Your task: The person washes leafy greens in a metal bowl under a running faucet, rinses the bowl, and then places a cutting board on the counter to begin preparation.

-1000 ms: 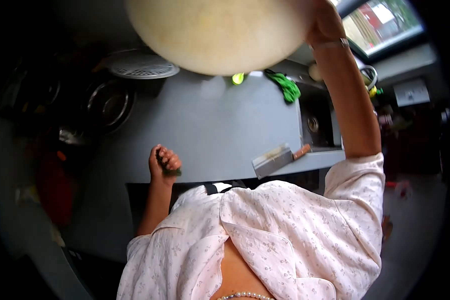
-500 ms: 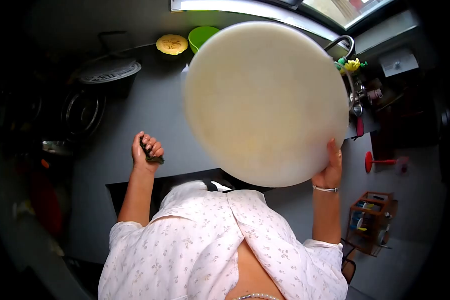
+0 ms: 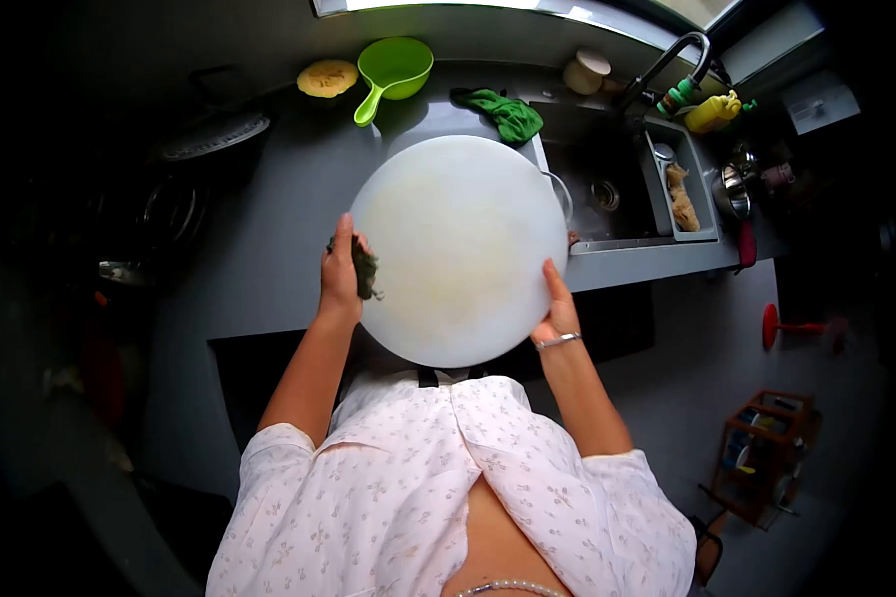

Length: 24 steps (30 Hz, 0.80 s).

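Note:
A large round white cutting board (image 3: 458,249) with faint yellowish stains is held up in front of my body, over the counter's front edge. My right hand (image 3: 558,308) grips its lower right rim, thumb on the face and the other fingers hidden behind. At the left rim is my left hand (image 3: 342,274), closed around a dark green crumpled thing (image 3: 365,271), rag or leaves, I cannot tell which. That bundle lies against the board's edge; whether the left fingers also hold the board is hidden.
Behind the board are a green dipper (image 3: 396,70), a cut melon half (image 3: 328,78) and a green cloth (image 3: 509,115). To the right lies the sink (image 3: 592,159) with a black faucet (image 3: 672,62) and a grey drainer basket (image 3: 695,189). A wooden rack (image 3: 762,453) stands on the floor.
The board has come down and left, away from my face, uncovering the sink and green cloth. My left hand has moved right and up to the board's left rim with the dark green bundle.

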{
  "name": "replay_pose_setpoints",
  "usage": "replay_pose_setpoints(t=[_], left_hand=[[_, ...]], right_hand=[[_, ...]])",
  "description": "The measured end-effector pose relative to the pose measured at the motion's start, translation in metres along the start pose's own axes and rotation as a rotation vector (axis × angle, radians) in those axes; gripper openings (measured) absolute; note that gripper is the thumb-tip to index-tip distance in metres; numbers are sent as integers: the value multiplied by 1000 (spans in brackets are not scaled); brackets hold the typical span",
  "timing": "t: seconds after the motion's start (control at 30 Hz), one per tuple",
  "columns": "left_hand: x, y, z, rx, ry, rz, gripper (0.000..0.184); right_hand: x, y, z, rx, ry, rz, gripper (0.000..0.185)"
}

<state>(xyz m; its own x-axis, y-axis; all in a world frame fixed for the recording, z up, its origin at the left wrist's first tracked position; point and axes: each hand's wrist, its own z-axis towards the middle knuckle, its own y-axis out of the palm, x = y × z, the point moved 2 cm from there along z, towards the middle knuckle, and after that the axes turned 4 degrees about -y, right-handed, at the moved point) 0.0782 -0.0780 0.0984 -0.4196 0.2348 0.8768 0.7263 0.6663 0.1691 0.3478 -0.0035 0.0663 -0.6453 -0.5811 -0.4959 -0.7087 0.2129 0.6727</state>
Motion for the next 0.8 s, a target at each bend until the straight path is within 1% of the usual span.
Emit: replay_pose_setpoints(t=[0.03,0.07,0.13,0.2,0.23,0.3,0.33,0.4,0.43,0.47,0.5,0.53,0.57,0.6,0.63,0.67,0.7,0.73,0.8], left_hand=[[5,6,2,-9,58,87,43],[10,12,6,-22,115,176,43],[10,18,22,-84,141,417,47],[4,24,44,-9,412,839,58],[-2,26,55,-24,408,838,58],[-12,32,68,-192,436,1154,75],[-14,31,72,-199,433,1152,75],[-13,31,74,-289,457,1342,86],[-6,26,74,-343,432,1266,82],[1,22,75,-346,429,1269,82],[8,18,78,-389,384,1035,78],[13,12,83,-425,334,802,75],[8,4,95,-428,337,711,66],[12,-1,96,-427,333,713,66],[18,-5,97,-417,310,675,64],[22,-9,98,-408,287,636,61],[22,-10,101,-381,389,644,55],[20,-12,103,-381,389,642,55],[22,-11,105,-326,427,697,43]], right_hand=[[9,-2,10,-16,53,45,53],[17,-3,17,0,61,57,53],[33,-2,32,17,121,113,53],[48,-4,48,18,114,132,53],[55,-2,55,7,135,169,54],[66,2,64,-9,151,218,55],[70,5,69,6,168,226,54],[76,12,79,-13,173,224,50],[79,14,85,-9,175,226,50],[82,14,91,25,122,126,52],[82,16,97,57,68,25,54],[82,19,104,57,70,26,54],[80,20,109,64,64,-66,50],[78,20,114,70,58,-157,46],[76,22,119,70,61,-155,46],[73,22,124,98,44,-307,46],[69,22,129,127,26,-459,46],[67,20,135,128,26,-460,46],[63,14,149,100,15,-736,50]])
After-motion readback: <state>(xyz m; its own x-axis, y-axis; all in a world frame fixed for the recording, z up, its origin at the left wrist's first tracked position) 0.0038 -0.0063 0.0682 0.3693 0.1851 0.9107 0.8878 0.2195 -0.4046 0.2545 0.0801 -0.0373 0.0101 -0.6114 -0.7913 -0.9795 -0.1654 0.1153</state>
